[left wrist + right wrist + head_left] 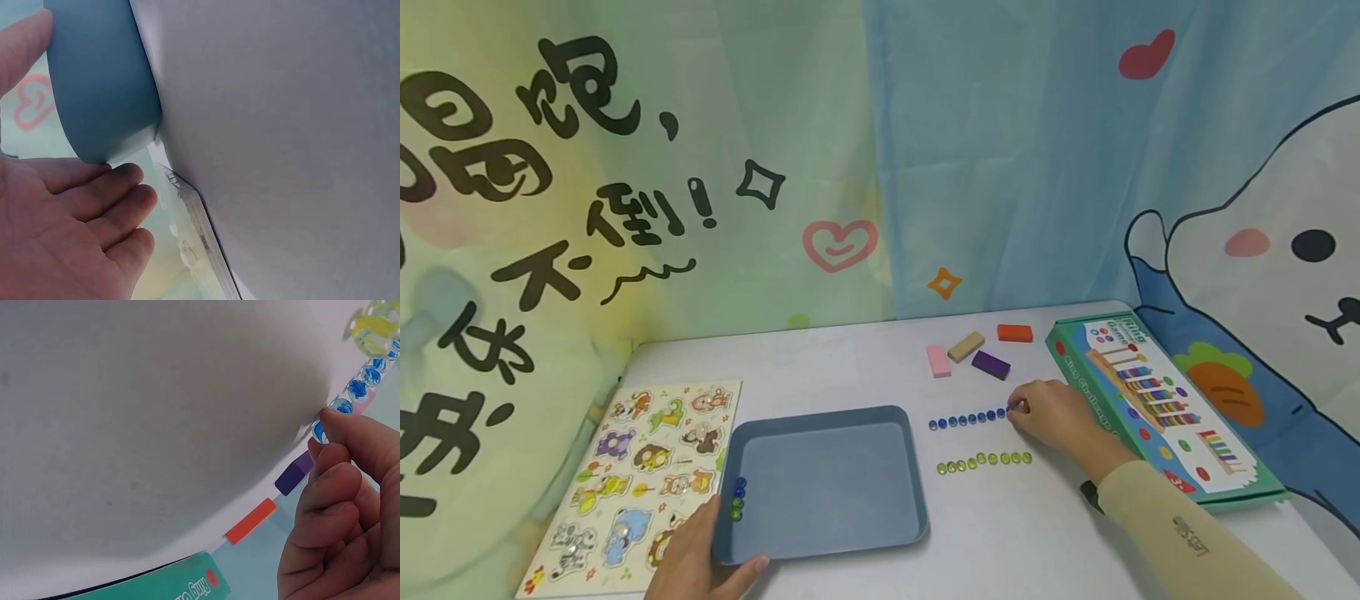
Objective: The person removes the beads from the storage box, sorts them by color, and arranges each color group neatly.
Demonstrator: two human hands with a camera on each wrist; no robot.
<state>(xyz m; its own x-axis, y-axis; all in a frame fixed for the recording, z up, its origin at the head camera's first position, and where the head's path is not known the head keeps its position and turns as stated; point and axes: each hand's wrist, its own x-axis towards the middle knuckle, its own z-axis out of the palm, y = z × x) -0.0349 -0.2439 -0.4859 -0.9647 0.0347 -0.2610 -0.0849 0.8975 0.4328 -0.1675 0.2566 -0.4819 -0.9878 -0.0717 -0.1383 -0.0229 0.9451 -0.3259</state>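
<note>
My right hand [1051,415] pinches a blue-swirled glass marble [319,432] between thumb and forefinger. It is at the right end of a row of blue marbles [962,421] on the white table. Nearer to me runs a second row, of yellow-green marbles [983,462]. At the left, my left hand [700,554] touches the lower left corner of a blue-grey tray [827,554], thumb at its front edge and fingers along its side. A few blue and green marbles [738,498] lie along the tray's left inner wall.
Beyond the blue row lie pink [938,361], beige [966,346], purple [991,365] and orange-red [1014,333] blocks. A green game box [1165,408] stands right of my right arm. An animal puzzle board [640,467] lies left of the tray. Printed cloth [1000,167] hangs behind.
</note>
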